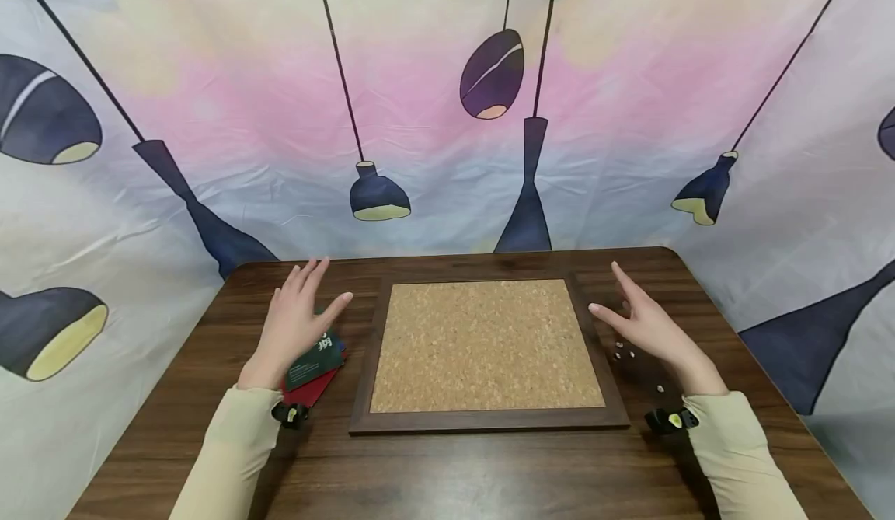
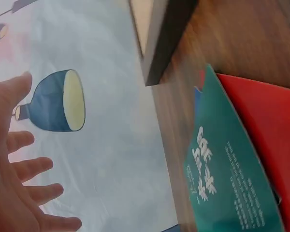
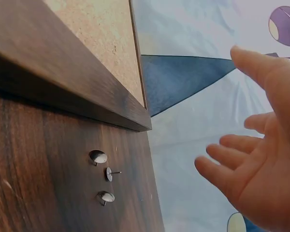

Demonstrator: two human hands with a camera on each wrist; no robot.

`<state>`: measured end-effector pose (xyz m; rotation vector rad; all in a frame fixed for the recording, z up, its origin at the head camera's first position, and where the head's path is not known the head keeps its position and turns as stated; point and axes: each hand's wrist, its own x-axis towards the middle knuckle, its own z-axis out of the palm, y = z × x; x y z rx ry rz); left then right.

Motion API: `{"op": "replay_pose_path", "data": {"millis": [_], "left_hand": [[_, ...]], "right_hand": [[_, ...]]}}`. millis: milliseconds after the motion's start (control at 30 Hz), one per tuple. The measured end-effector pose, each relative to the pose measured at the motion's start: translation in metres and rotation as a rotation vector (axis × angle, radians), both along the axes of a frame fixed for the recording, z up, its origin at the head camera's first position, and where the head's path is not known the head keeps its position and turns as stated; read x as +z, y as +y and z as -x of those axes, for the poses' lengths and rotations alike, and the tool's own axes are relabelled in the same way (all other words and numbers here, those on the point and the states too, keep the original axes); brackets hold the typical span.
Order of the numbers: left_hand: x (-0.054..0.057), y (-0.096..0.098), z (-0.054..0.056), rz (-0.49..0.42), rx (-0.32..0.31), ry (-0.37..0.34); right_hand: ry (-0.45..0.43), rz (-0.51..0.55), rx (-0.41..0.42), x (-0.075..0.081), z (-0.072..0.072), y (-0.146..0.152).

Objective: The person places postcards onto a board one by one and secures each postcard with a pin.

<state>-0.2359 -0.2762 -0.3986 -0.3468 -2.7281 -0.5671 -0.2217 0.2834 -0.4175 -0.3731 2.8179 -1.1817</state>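
Observation:
A cork board (image 1: 485, 347) in a dark wooden frame lies flat on the table between my two hands. My left hand (image 1: 297, 318) hovers over the left side with fingers spread, holding nothing. Beneath it is a small stack of cards: a dark green one (image 2: 227, 169) with white writing lies over a red one (image 2: 266, 116), and a sliver of blue peeks out. On the other side, my right hand (image 1: 653, 332) is raised with straight fingers and a bare palm. Several silver thumbtacks (image 3: 106, 197) are scattered on the wood below it.
The dark wooden table (image 1: 447, 473) ends at a far edge just behind the board. Beyond it hangs a pastel cloth (image 1: 433, 116) printed with dark lamps. A dark band with a small device (image 1: 290, 414) sits at each wrist.

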Motion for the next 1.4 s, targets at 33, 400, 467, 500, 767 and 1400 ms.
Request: {"op": "replay_pose_path", "data": {"millis": [33, 400, 467, 500, 767, 1400], "left_hand": [[0.001, -0.001, 0.000, -0.024, -0.009, -0.007], [0.008, -0.014, -0.007, -0.160, -0.028, -0.068], [0.008, -0.017, -0.009, -0.161, -0.025, -0.077], [0.009, -0.018, -0.009, -0.159, -0.024, -0.077], [0.007, -0.029, -0.016, -0.134, -0.020, -0.071], [-0.002, -0.070, -0.034, -0.273, 0.095, -0.225]], "right_hand": [[-0.018, 0.022, 0.008, 0.000, -0.002, 0.001], [-0.150, 0.066, 0.080, -0.005, -0.010, 0.003], [-0.156, 0.036, 0.083, -0.007, -0.009, 0.001], [-0.155, 0.018, 0.086, -0.007, -0.009, 0.000], [-0.140, -0.030, 0.184, -0.015, -0.010, 0.003], [-0.231, -0.039, 0.282, -0.028, -0.031, 0.012]]}}
